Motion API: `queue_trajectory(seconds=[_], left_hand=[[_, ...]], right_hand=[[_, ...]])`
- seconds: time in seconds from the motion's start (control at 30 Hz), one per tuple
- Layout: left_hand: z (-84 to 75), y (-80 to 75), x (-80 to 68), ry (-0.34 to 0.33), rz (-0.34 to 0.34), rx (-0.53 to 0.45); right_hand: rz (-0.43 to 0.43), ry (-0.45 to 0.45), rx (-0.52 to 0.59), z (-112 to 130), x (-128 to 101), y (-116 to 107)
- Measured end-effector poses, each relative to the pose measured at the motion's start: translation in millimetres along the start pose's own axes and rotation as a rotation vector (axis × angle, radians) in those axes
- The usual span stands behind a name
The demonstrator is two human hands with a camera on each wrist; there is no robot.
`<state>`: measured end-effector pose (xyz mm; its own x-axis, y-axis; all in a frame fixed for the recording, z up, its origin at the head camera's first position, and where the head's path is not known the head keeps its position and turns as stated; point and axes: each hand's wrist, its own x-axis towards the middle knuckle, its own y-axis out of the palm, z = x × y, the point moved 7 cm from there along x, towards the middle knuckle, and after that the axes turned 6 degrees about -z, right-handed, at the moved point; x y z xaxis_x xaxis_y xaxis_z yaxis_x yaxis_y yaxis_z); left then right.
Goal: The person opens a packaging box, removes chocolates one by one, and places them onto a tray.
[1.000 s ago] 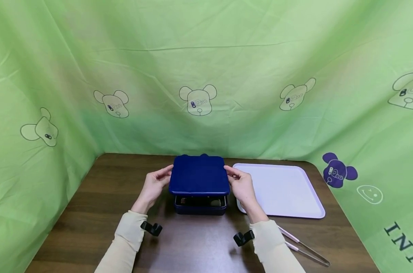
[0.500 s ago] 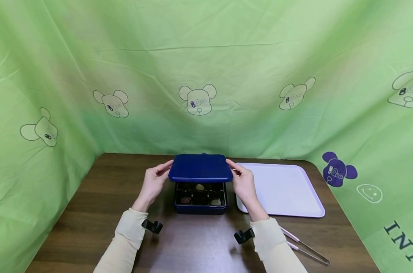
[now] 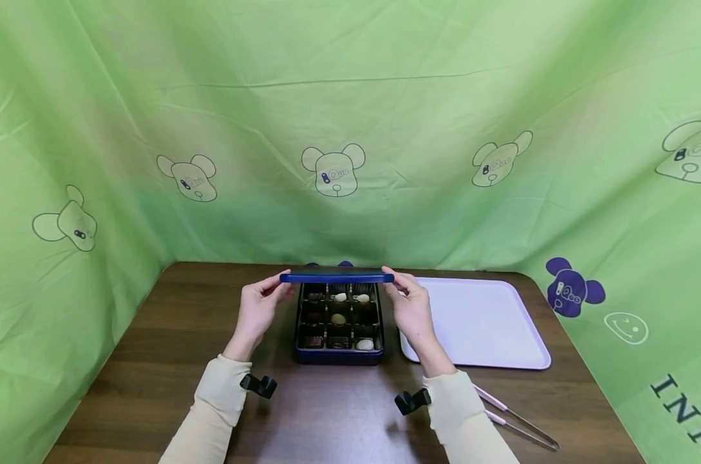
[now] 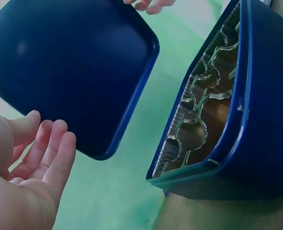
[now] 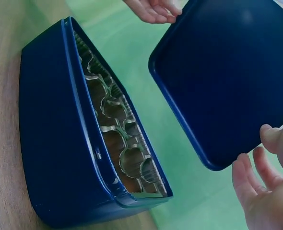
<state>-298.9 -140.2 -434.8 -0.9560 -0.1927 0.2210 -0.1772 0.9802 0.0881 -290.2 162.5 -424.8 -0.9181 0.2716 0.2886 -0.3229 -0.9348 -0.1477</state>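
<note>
A dark blue lid (image 3: pixel 337 278) is tilted up, almost edge-on in the head view, above the back of a matching blue box (image 3: pixel 339 357). My left hand (image 3: pixel 258 314) pinches the lid's left edge between thumb and fingers, and my right hand (image 3: pixel 412 313) pinches its right edge. Within the box, a dark insert divides the space into several compartments. They hold chocolates, among them a white one (image 3: pixel 364 345) at front right and a brown one (image 3: pixel 313 341) at front left. Both wrist views show the lid (image 4: pixel 69 62) apart from the box's front rim (image 5: pixel 86 124).
A pale lilac tray (image 3: pixel 484 322) lies right of the box, its left side partly behind my right hand. Tongs (image 3: pixel 521 422) with pink grips lie in front of it, partly hidden by my right sleeve. A green curtain (image 3: pixel 339 225) hangs behind the wooden table (image 3: pixel 200 316).
The lid's front edge has swung up and back from the box, turning the lid edge-on and uncovering the compartments. Both hands rose slightly with it; the box, tray and tongs stayed put.
</note>
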Motion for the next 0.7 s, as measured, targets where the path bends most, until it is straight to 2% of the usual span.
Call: queue_trajectory(seconds=[0.27, 0.53, 0.7], left_hand=[[-0.3, -1.3, 0.9, -0.014, -0.027, 0.018], [-2.3, -4.3, 2.1, 0.029, -0.057, 0.067], [-1.6, -5.8, 0.2, 0.001, -0.058, 0.098]], right_hand=[[-0.002, 0.033, 0.069, -1.0, -1.1, 0.9], [-0.044, 0.009, 0.096, -2.2, -0.9, -1.9], [-0.075, 0.065, 0.096, -5.9, -3.1, -4.4]])
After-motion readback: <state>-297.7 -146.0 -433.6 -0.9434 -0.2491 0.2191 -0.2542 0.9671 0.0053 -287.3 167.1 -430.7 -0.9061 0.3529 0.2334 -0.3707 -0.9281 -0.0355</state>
